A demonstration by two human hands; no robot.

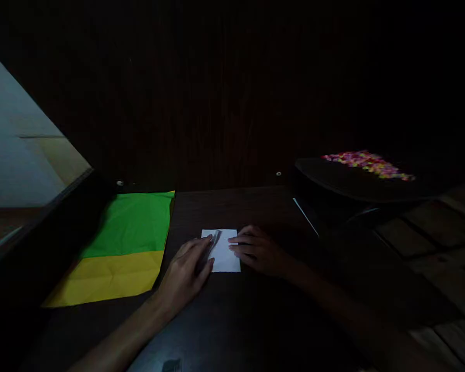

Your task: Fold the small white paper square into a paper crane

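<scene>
A small white sheet of paper [225, 258] lies on the dark wooden surface in the middle of the view. Its left side is raised in a folded flap. My left hand [184, 268] grips that side, with the fingers at the flap and the thumb low on the paper's edge; part of the flap is hidden under the fingers. On the right edge of the sheet, my right hand [259, 250] rests with its fingers stretched out and lying flat, pressing on the paper.
To the left lies a green and yellow sheet [134, 227], perhaps cloth or paper. At the right, many pink and yellow small pieces [368, 164] are heaped on a dark seat-like surface [333, 178]. A dark panel [217, 103] rises behind. A small dark object [172, 366] shows at the bottom edge.
</scene>
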